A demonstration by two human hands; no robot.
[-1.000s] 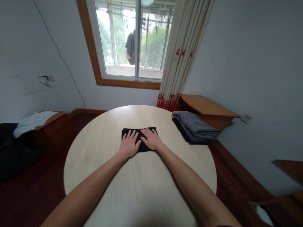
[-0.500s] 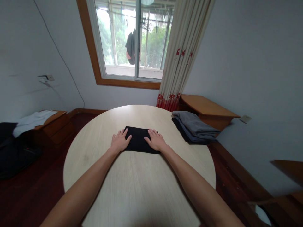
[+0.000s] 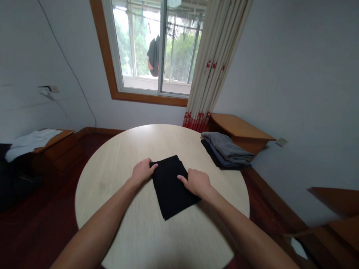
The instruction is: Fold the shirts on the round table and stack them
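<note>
A folded black garment (image 3: 172,186), rectangular and turned at an angle, is between my hands over the middle of the round table (image 3: 123,220). My left hand (image 3: 142,170) grips its far left corner, thumb on top and fingers curled out of sight below. On the right edge, my right hand (image 3: 198,182) is closed the same way, its thumb lying on the black cloth. The exact kind of garment does not show. Whether its underside touches the tabletop I cannot tell.
A stack of folded grey and dark clothes (image 3: 227,149) lies at the table's right rim. Behind it stands a wooden desk (image 3: 241,127). At left is a low wooden cabinet (image 3: 63,149) with white cloth (image 3: 33,142) on it. A curtain (image 3: 214,56) hangs beside the window.
Both hands lay flat on the garment; now they grip its edges. The black garment has turned, and its visible face is larger and reaches nearer to me. The view has shifted slightly.
</note>
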